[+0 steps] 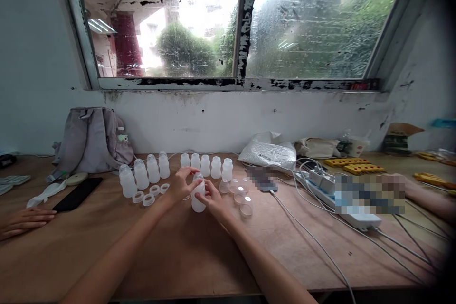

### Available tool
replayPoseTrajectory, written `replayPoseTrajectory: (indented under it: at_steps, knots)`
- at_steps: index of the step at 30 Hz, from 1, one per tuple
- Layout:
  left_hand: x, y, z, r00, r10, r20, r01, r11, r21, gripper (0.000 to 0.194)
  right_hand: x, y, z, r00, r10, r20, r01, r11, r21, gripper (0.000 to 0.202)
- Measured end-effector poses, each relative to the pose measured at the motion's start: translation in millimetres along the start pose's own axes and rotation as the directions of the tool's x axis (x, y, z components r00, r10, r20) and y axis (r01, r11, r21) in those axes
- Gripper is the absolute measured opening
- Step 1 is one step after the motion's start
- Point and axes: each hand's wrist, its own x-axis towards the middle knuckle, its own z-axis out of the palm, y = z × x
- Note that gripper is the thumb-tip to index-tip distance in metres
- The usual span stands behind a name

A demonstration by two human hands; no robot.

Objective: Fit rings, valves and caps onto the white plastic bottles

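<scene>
- Head view: a frosted bottle (198,205) sits upright between both hands, over the bench (185,261).
- Right hand (214,200): grip clamped on the bottle's body from the right.
- Left hand (181,186): grip closed around its upper part from the left.
- Pale rings (148,204) lie left, clear caps (245,208) right.
- Other bottles (215,169) stand behind.

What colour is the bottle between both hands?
The bottle is a cloudy, translucent white, seen best in the head view.
</scene>
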Motion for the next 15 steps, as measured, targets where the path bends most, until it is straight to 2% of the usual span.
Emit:
replayPoseTrajectory:
  at_steps: [4,7,9,12,15]
  knots:
    - [25,-16,-21.5,0.996,-0.026,-0.081,0.034,0.994,0.104,0.027,1,8,3,0.998,0.024,-0.062,-0.023,1.0,0.01,0.047]
    - [51,-38,-41.2,0.987,-0.09,-0.136,0.116,0.974,0.196,0.036,3,12,4,0.992,0.014,-0.125,-0.014,1.0,-0.003,0.045]
    - [67,-54,-50.7,0.985,-0.119,-0.127,0.15,0.951,0.271,0.034,4,14,4,0.99,0.011,-0.14,-0.013,1.0,-0.015,0.042]
    - [82,-75,-55.1,0.977,-0.19,-0.102,0.215,0.887,0.408,0.032,4,16,4,0.991,0.013,-0.136,-0.019,0.999,-0.042,0.037]
    - [85,-90,-49.5,0.96,-0.264,-0.093,0.273,0.802,0.531,0.03,3,19,4,0.991,0.009,-0.134,-0.021,0.996,-0.084,0.033]
